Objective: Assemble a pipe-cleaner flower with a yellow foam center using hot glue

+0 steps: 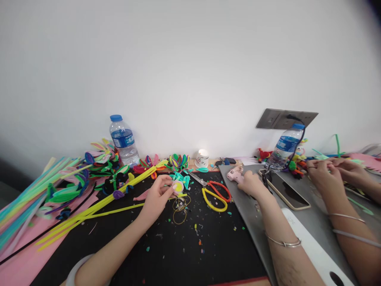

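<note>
Between the thumb and fingers of my left hand (pixel 157 196) is a small round disc (pixel 178 187), yellow in the middle with a pale rim. My right hand (pixel 252 185) is closed around the handle of a pink glue gun (pixel 235 174) over the grey board. Just behind the disc lie turquoise pipe cleaner pieces (pixel 185 180). Thin rubber bands (pixel 179 209) rest on the black mat below it. Scissors (pixel 214 192) with red and yellow handles lie between my two hands.
Yellow pipe cleaners (pixel 98 210) and colourful bundles fill the left side. Water bottles (pixel 122 141) (pixel 284 147) stand near the wall, with a paper cup (pixel 202 158) between them. A phone (pixel 285 190) lies right of my right hand. A co-worker's hands (pixel 326 174) work at the far right.
</note>
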The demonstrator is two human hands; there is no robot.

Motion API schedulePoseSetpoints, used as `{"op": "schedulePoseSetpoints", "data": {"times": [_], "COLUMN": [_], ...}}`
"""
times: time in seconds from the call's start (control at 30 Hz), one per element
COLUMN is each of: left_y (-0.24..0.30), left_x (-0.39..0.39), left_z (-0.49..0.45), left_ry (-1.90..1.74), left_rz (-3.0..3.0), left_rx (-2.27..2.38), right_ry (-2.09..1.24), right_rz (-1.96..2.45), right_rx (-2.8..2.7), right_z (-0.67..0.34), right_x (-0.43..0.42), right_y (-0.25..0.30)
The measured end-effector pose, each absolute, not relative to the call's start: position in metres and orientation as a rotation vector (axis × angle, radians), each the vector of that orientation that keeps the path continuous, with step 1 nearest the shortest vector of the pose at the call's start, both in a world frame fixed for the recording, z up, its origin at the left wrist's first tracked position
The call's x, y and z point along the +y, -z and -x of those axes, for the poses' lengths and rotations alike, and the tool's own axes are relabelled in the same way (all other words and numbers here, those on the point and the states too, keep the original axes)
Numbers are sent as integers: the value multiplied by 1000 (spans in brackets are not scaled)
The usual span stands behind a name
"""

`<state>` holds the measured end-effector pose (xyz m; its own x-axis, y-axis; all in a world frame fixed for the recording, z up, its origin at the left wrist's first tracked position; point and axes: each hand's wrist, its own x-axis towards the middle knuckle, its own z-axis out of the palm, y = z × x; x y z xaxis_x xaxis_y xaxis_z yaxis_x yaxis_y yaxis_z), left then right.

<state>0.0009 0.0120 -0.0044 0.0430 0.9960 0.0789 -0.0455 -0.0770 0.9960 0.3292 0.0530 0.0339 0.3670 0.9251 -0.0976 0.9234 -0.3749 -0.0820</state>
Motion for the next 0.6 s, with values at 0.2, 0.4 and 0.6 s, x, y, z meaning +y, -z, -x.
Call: {"op": "schedulePoseSetpoints", "data": {"times": [0.2,0.4,0.6], "left_y": [0,1,2], "left_x": [9,8,10], "left_z": [0,1,1], "left_ry": [-1214,-1221,-1251], "left_rz": [-1351,-1377,-1316], "left_rx": [1137,1099,1078], "right_ry": [-276,-138,-595], "right_rz": [2577,2324,1470], "right_rx": [-1705,-1579,-1668], "right_z": [-329,-312,-283], "right_x": [57,53,48], "right_y": [-33,-39,-35]}}
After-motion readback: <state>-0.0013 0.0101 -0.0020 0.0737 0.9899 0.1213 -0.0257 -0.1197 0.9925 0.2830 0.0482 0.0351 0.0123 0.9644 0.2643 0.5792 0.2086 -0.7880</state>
